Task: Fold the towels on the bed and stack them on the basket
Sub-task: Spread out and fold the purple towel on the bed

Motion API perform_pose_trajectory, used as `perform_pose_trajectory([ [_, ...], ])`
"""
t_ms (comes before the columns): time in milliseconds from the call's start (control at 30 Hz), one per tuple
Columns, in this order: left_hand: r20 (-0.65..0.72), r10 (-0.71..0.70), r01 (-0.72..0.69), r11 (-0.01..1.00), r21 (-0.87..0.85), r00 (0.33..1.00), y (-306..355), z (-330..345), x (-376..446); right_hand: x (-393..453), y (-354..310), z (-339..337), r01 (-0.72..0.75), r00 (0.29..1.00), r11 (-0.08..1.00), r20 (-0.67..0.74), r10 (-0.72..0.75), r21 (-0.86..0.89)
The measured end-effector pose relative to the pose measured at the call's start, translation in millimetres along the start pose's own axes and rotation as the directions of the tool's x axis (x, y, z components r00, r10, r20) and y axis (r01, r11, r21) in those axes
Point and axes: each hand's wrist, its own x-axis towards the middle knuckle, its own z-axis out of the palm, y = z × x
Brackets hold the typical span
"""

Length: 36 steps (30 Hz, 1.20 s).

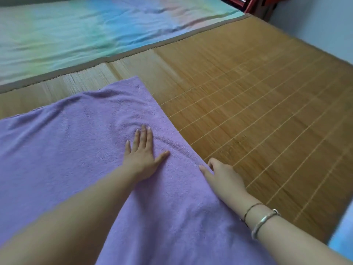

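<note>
Head view: left hand (140, 155) presses flat, fingers straight, on the spread lilac towel (76, 140); right hand (222, 176) fingers pinch its edge.

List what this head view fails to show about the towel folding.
- Basket: not in the head view, so no stack can be judged.
- Purple towel: left and near edges cut off by the frame; layers cannot be counted.
- Right hand: fingertips curl at the towel's edge; grip hidden by the hand's back.
- Under the flat left hand: covered.
- Red furniture: cropped at the top.
</note>
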Motion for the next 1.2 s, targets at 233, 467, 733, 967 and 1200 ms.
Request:
perform_pose_trajectory([
  [233, -0.127, 0.370, -0.304, 0.880, 0.364, 0.920, 44.7, -17.0, 25.2, 0.0, 14.9, 3.0, -0.016, 0.998, 0.994, 0.063, 0.010, 0.106],
  [467, 0.018, 0.430, -0.342, 0.693, 0.635, 0.903, 85.5, -28.3, 37.8, -2.6, 15.4, -2.7, -0.040, 0.966, 0.995, 0.257, 0.014, 0.096],
  [733, -0.176, 0.186, -0.135, 0.954, 0.267, 0.967, 67.2, -85.2, -12.3, -42.3, -28.8, -29.6, -0.068, 0.869, 0.794, 0.427, -0.251, 0.605],
  [967, -0.288, -0.135, 0.010, 0.918, -0.397, 0.948, 7.1, -135.9, -91.4, -84.4, -110.2, -0.5, -0.025, 0.785, 0.692, 0.443, -0.433, 0.721],
  [1200, -0.364, -0.286, 0.125, 0.905, -0.407, 0.886, -75.3, -136.9, -171.2, -154.9, -179.8, 39.3, 0.004, 0.740, 0.720, 0.482, -0.469, 0.694],
])
